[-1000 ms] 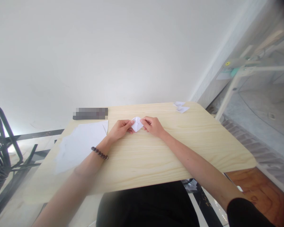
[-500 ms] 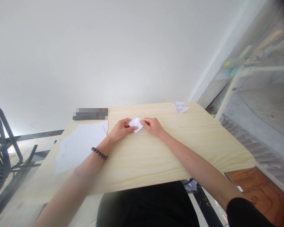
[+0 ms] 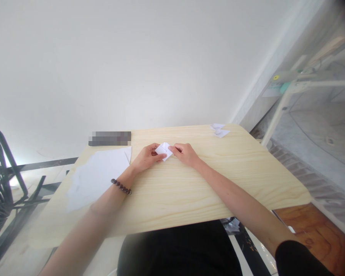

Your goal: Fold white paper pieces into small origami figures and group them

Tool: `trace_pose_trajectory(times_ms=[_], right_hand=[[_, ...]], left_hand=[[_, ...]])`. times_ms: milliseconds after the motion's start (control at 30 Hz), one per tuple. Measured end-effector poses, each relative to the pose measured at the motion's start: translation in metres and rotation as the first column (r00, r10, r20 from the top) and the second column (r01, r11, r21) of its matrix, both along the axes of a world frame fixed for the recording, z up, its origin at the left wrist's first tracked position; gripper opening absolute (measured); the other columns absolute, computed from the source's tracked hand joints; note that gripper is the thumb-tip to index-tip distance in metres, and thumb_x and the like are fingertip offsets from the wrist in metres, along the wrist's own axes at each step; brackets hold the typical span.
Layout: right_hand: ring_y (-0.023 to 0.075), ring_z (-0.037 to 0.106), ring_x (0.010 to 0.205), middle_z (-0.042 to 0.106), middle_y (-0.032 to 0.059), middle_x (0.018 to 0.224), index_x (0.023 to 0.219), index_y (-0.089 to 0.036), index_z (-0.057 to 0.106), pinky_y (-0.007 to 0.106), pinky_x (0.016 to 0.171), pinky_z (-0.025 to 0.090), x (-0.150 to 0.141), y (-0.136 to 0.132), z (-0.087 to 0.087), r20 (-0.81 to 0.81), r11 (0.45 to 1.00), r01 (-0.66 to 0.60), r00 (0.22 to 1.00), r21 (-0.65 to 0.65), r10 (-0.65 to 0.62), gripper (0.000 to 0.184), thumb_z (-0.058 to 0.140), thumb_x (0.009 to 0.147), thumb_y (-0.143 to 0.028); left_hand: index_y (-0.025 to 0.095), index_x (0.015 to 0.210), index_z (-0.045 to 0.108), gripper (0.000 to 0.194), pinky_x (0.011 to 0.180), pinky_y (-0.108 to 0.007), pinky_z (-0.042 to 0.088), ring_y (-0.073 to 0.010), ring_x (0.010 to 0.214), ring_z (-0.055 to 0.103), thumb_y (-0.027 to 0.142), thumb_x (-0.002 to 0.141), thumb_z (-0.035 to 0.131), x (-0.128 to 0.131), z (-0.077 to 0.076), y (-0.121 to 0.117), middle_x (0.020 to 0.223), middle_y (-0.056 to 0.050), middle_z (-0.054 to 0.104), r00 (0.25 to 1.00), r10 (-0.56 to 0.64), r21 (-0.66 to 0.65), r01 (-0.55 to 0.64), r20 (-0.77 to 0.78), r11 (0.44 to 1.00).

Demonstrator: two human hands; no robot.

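Note:
Between my two hands, above the middle of the table, is a small folded white paper (image 3: 164,147), roughly diamond-shaped with creases on its face. My left hand (image 3: 148,157) pinches its left side, thumb on the front and fingers behind. On the right corner, my right hand (image 3: 184,153) grips the paper between thumb and bent index finger. The fingers behind the paper are partly hidden. A dark bead bracelet (image 3: 121,186) circles my left wrist.
A stack of white paper sheets (image 3: 100,172) lies on the left of the wooden table (image 3: 172,199). Behind it sits a dark, pixelated oblong object (image 3: 109,138). Folded white paper pieces (image 3: 220,132) rest at the far right corner. A white wall rises behind the table.
My left thumb has moved down and right across the paper's face. The folded paper has turned and shifted slightly left; my right hand keeps its grip.

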State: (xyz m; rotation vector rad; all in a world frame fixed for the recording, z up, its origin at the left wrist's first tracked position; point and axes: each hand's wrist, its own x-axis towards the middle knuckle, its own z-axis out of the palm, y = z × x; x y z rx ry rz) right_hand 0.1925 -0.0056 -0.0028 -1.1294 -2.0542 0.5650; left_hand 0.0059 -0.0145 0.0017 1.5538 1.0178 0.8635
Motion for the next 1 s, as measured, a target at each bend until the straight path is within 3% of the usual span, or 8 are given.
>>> trace_pose_trajectory(times_ms=[333, 567, 867, 1000], right_hand=[[0.0061, 0.031, 0.048, 0.035, -0.0039, 0.048, 0.051, -0.015, 0.039, 0.021, 0.048, 0.024, 0.0002, 0.0, 0.0007, 0.018, 1.0, -0.006, 1.0, 0.02, 0.006, 0.042, 0.036, 0.08, -0.046], [0.0065, 0.032, 0.048, 0.036, -0.0033, 0.05, 0.052, -0.015, 0.042, 0.021, 0.048, 0.025, 0.0008, -0.0014, 0.0016, 0.001, 1.0, -0.01, 1.0, 0.014, 0.01, 0.042, 0.035, 0.081, -0.046], [0.0064, 0.033, 0.049, 0.038, -0.0035, 0.051, 0.054, -0.015, 0.042, 0.021, 0.049, 0.025, 0.0003, -0.0019, 0.0021, 0.029, 0.999, -0.03, 0.999, 0.033, 0.029, 0.041, 0.035, 0.082, -0.045], [0.0064, 0.033, 0.049, 0.039, -0.0036, 0.051, 0.054, -0.016, 0.043, 0.021, 0.049, 0.025, -0.0003, -0.0039, 0.0038, 0.065, 0.996, -0.079, 0.995, 0.037, 0.077, 0.041, 0.035, 0.082, -0.045]], left_hand=[[0.011, 0.09, 0.059, 0.04, 0.063, -0.029, 0.047, -0.0152, 0.063, 0.058, 0.041, 0.064, 0.064, -0.0021, 0.0042, -0.0011, 0.074, -0.006, 0.063, 0.997, 0.018, -0.013, -0.019, -0.069, 1.0], [0.012, 0.091, 0.064, 0.047, 0.069, -0.031, 0.049, -0.0173, 0.07, 0.057, 0.052, 0.07, 0.053, 0.0, 0.0066, -0.0023, 0.079, -0.007, 0.064, 0.999, 0.022, -0.063, -0.02, 0.026, 0.998], [0.013, 0.094, 0.062, 0.044, 0.065, -0.027, 0.048, -0.0174, 0.077, 0.056, 0.048, 0.069, 0.056, 0.0005, 0.0066, -0.0023, 0.084, -0.006, 0.063, 0.999, 0.012, -0.016, -0.012, 0.037, 1.0], [0.013, 0.094, 0.06, 0.045, 0.062, -0.025, 0.045, -0.0158, 0.073, 0.055, 0.051, 0.071, 0.052, 0.0028, 0.0085, -0.0041, 0.081, -0.005, 0.062, 0.998, 0.061, 0.033, -0.061, 0.017, 0.998]])
